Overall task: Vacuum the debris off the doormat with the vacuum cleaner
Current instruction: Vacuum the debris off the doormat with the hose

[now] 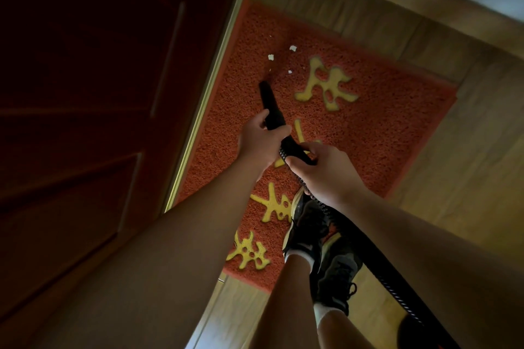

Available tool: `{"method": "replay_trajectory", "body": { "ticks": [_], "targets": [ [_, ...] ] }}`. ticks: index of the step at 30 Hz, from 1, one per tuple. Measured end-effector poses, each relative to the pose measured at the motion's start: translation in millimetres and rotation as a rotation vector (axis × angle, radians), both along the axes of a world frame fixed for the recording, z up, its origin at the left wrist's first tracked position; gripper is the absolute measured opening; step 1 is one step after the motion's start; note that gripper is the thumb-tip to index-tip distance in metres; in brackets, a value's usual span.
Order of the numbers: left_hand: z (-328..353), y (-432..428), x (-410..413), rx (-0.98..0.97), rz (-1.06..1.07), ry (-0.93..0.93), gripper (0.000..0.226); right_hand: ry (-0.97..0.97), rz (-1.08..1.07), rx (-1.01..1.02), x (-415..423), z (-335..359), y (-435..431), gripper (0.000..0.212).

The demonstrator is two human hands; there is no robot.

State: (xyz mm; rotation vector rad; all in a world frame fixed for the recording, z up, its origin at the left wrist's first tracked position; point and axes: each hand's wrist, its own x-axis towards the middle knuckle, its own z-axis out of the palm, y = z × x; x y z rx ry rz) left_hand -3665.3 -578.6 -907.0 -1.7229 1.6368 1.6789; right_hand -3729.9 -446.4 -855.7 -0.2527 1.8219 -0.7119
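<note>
The black vacuum nozzle (268, 102) lies over the red doormat (382, 127), near the mat's edge that runs along the door. Its long axis runs from the hands up and slightly left across the view, away from the person. The narrow tip points at the mat and sits at or just above its pile; contact cannot be told. Just beyond the tip lies the debris (271, 57), a few small white scraps scattered on the mat, close to the tip but apart from it. The left hand (263, 139) grips the nozzle's thicker rear part, fingers curled round it with the thumb along the near side. The right hand (323, 170) holds the piece behind that, where the ribbed hose (394, 296) joins, with its fingers wrapped over the top. The two hands sit close together on one line. From under the right hand the hose trails back toward the lower right, passing over the person's black shoes (312, 229); one shoe stands on the mat's near part, the other on the wooden floor (467, 178). Yellow characters (329, 85) run down the mat, to the right of the nozzle. A dark red door (85, 93) fills the left side, with a pale threshold strip (204, 99) between it and the mat.
</note>
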Motion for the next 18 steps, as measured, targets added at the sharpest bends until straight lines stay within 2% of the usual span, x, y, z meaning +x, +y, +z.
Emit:
{"method": "replay_trajectory", "body": {
  "ticks": [18],
  "targets": [
    [-5,-7,-23,-0.015,-0.037,0.036,0.068,-0.028,-0.062,-0.031,-15,-5,-2,0.031]
  ]
}}
